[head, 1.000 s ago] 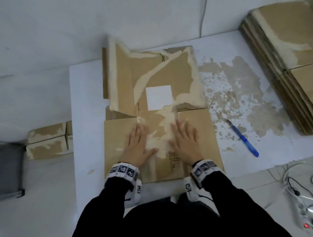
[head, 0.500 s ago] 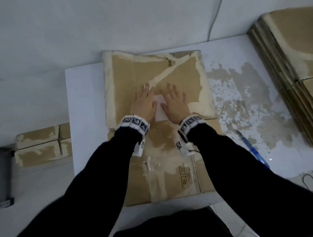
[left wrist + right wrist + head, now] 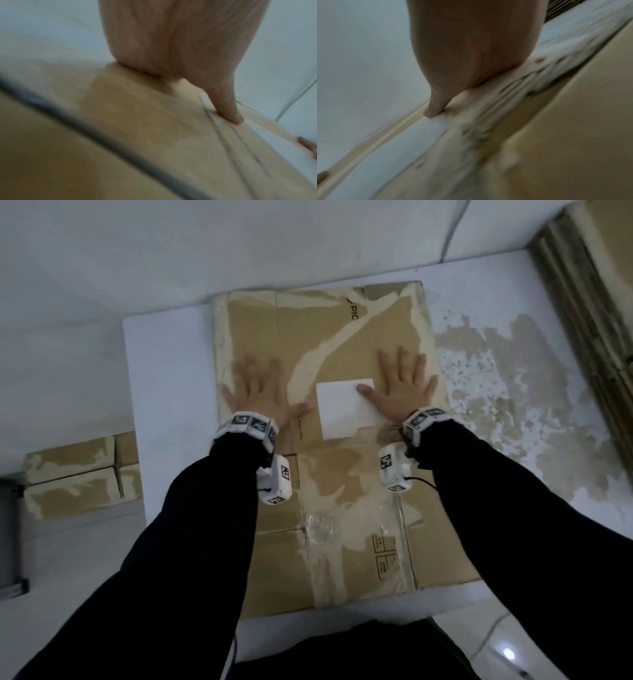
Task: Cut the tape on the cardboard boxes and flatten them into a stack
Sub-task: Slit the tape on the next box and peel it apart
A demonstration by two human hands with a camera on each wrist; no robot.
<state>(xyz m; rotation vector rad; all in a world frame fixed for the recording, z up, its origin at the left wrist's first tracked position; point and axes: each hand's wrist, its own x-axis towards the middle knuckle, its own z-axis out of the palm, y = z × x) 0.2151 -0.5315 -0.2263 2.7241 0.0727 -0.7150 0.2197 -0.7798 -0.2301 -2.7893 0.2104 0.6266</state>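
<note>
A flattened brown cardboard box [image 3: 329, 344] with torn pale patches and a white label [image 3: 342, 409] lies on the white table [image 3: 164, 392]. My left hand [image 3: 257, 392] presses flat on its far half near the left edge, fingers spread. My right hand [image 3: 400, 385] presses flat near the right edge, thumb touching the label. In the left wrist view my palm [image 3: 180, 40] rests on the cardboard [image 3: 137, 121]. The right wrist view shows the right palm [image 3: 471, 47] down on the cardboard [image 3: 573, 121] too. Clear tape [image 3: 322, 529] runs along the near half.
A tall stack of flattened boxes [image 3: 596, 313] stands at the far right of the table. Two taped boxes [image 3: 75, 477] sit on the floor at the left. The table's surface is peeled and stained [image 3: 513, 392] right of the box. A wall runs behind.
Both hands went from the near half to the far half of the box, then slid apart toward its left and right edges. The raised far flap now lies flat.
</note>
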